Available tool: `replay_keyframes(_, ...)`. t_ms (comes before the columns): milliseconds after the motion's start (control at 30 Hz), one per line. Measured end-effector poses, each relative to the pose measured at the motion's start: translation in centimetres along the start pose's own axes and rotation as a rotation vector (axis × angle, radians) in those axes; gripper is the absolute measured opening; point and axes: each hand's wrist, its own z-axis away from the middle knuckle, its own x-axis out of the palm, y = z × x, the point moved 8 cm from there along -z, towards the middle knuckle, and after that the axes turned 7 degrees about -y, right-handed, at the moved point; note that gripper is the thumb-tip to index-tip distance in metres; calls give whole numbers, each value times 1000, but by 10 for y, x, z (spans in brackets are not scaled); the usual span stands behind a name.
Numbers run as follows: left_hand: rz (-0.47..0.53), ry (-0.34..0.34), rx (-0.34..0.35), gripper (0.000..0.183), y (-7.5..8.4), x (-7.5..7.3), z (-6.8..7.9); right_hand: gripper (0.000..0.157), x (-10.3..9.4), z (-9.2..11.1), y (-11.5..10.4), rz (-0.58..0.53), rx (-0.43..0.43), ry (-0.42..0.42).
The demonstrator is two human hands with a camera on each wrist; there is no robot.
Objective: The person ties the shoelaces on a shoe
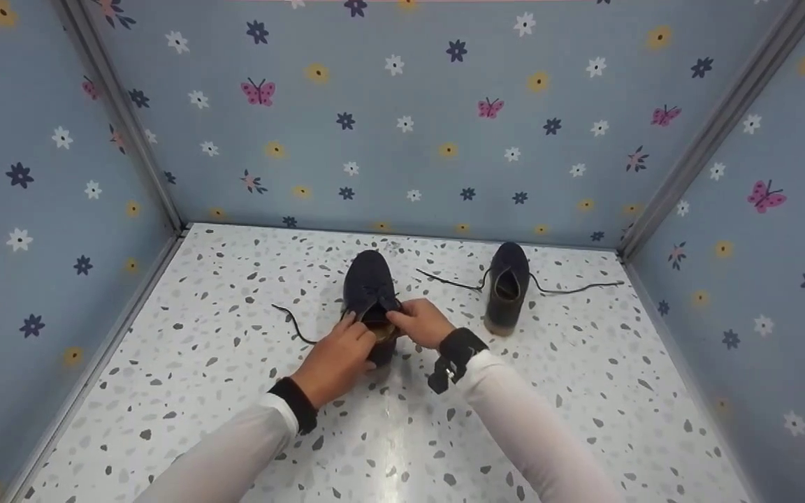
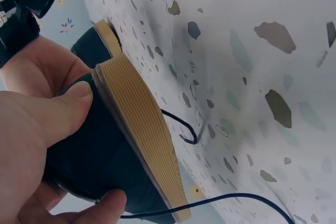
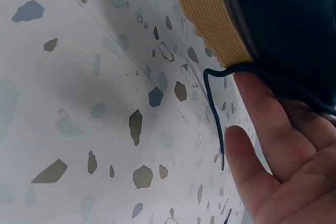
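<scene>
A dark blue lace-up shoe [image 1: 366,276] stands on the floor, toe pointing away from me. My left hand [image 1: 336,360] grips it from the left, with fingers at the opening's edge and the thumb low near the heel. In the left wrist view, that thumb [image 2: 79,100] presses the shoe's upper just above its ribbed tan sole [image 2: 139,114]. My right hand [image 1: 427,323] pinches the right side of the opening, thumb at the inner edge. A loose dark lace [image 3: 212,103] hangs beside the right fingers. The shoe's inside is partly hidden by the hands.
A matching second shoe [image 1: 507,293] stands to the right, its laces [image 1: 570,290] spread out on both sides. The speckled white floor [image 1: 221,391] is bounded by blue flower-patterned panels [image 1: 402,140] at the back and both sides.
</scene>
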Motion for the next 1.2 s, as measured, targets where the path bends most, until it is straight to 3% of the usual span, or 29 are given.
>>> replay_keyframes(300,103,-22,-45,41,1,-4,-5,30,-6,10,2,80,-44,65)
replay_keyframes(533,239,48,-37,55,-9,-4,-4,30,-16,20,7,119,-46,118)
replay_keyframes(600,299,46,-76,64,-18,-1,-4,29,-20,24,10,125,-49,134)
replay_keyframes(700,412,0,-187,82,-36,9,-2,30,-27,31,12,120,-65,149)
replay_keyframes(833,585,-139,-356,104,-56,34,1,30,-37,41,13,129,-88,180)
replay_keyframes(933,697,-219,-436,105,-63,52,1,31,-45,49,15,146,-89,203)
replay_keyframes(1200,902,-200,-463,82,-56,70,-17,33,-62,71,20,86,-84,244)
